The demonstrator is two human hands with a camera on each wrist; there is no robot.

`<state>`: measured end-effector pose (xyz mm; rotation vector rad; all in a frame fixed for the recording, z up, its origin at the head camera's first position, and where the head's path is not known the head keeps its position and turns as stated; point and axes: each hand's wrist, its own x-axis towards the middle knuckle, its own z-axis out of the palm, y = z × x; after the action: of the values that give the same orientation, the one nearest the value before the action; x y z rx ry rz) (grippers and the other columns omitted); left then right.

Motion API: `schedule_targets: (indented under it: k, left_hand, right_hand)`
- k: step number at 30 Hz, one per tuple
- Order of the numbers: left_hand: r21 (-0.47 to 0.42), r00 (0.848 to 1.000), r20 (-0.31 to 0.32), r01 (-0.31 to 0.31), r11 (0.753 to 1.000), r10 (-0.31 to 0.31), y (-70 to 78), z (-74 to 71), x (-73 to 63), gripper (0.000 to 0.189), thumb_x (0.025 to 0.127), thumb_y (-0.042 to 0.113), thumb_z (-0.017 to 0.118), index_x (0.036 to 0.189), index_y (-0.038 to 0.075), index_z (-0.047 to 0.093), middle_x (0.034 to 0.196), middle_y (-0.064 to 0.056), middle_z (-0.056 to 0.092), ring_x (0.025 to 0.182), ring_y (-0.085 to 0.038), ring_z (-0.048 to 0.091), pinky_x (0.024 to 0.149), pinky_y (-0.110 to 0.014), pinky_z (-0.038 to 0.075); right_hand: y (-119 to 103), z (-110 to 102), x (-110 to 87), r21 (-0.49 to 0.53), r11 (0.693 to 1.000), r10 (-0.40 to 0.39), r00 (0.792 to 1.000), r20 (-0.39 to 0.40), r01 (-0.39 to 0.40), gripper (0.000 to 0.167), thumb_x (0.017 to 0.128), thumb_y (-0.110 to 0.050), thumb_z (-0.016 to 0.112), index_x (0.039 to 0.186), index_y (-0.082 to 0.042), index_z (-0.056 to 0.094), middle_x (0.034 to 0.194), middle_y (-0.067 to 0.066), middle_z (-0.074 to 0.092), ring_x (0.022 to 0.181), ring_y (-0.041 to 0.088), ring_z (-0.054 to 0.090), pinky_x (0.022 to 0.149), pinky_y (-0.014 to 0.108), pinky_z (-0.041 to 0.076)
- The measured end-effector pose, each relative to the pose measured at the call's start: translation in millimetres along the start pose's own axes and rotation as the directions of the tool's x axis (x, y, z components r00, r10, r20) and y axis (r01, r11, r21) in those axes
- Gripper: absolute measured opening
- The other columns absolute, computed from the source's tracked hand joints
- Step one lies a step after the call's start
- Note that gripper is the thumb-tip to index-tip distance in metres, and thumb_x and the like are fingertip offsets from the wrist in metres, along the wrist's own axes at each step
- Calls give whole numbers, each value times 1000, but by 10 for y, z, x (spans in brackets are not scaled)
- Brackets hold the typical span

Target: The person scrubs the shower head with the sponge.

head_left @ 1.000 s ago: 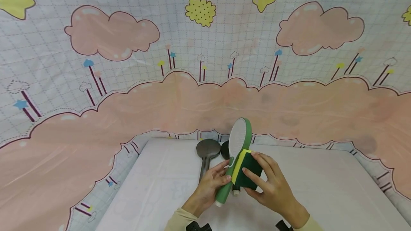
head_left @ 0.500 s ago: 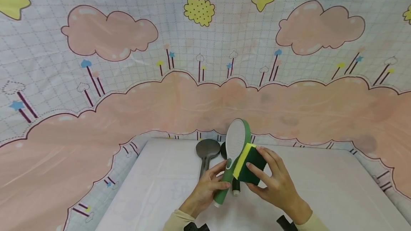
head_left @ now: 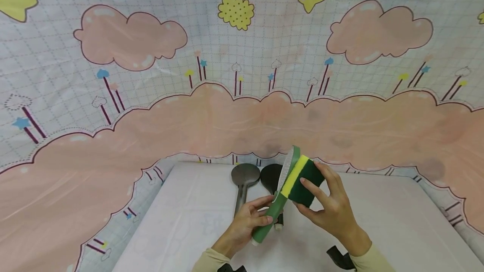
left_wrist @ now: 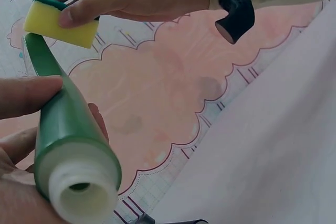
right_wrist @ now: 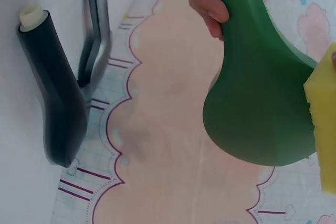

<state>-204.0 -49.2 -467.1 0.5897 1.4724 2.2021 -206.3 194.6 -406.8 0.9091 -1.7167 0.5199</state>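
Note:
A green shower head (head_left: 274,212) with a pale spray face is held up, tilted, by the left hand (head_left: 243,226), its fingers and thumb round the handle. The white hollow end (left_wrist: 84,195) of that handle faces the left wrist view. The right hand (head_left: 335,209) pinches a sponge (head_left: 308,183), yellow on one side and dark green on the other. The sponge's yellow side lies against the back of the shower head in the head view. In the right wrist view the rounded green back (right_wrist: 257,114) shows beside the sponge (right_wrist: 323,124), and the right hand is almost wholly hidden.
Behind the hands, a grey shower head (head_left: 245,175) and a black shower head (head_left: 268,177) lie on the white table (head_left: 181,213). The green one partly covers the black one. A patterned cloth (head_left: 234,125) hangs behind the table's far edge.
The right hand has moved the sponge up and to the right along the back of the green shower head. The left hand has turned the shower head so its spray face shows more edge-on.

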Motion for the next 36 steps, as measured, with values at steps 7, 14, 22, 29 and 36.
schedule_targets:
  k: [7, 14, 22, 29, 36]
  left_hand:
    - [-23, 999, 39, -2, 1000, 3, -33, -22, -9, 68, 88, 2, 67, 145, -12, 35, 122, -3, 63, 111, -15, 66, 89, -24, 55]
    - [-9, 999, 32, -1, 1000, 1, -33, -4, -2, 64, 88, 4, 67, 144, -11, 38, 126, -8, 63, 114, -18, 66, 90, -25, 55]
    - [-56, 999, 31, -17, 998, 19, -5, 28, 10, 64, 92, 4, 63, 145, -13, 33, 133, -11, 61, 115, -16, 64, 96, -32, 53]
    - [-16, 999, 27, -45, 999, 45, 39, 10, 7, 64, 95, 4, 58, 148, -14, 26, 138, -15, 53, 112, -14, 62, 98, -30, 51]
    - [-26, 997, 48, -54, 998, 55, 52, 13, -4, 62, 99, 7, 55, 149, -13, 23, 140, -15, 52, 113, -13, 62, 100, -31, 50]
  right_hand:
    - [55, -34, 7, 2, 999, 47, 998, -32, -47, 54, 90, -53, 62, 112, -4, 68, 129, 37, 50, 119, 44, 47, 117, 24, 30]
    - [43, -6, -21, 28, 997, 72, 996, -58, -71, 56, 89, -54, 64, 111, -2, 68, 129, 39, 49, 122, 43, 46, 117, 24, 30]
    - [-73, 107, -125, 60, 996, 59, 997, 39, -61, 53, 90, -52, 63, 116, -7, 68, 133, 34, 50, 126, 39, 46, 119, 25, 28]
    - [-152, 199, -185, 109, 994, 18, 998, 67, -25, 51, 90, -49, 65, 118, -7, 68, 134, 34, 50, 129, 38, 46, 119, 27, 27]
    - [-141, 228, -199, 111, 994, 0, 996, 93, -11, 52, 90, -49, 64, 121, -7, 67, 134, 34, 50, 130, 38, 45, 120, 27, 26]
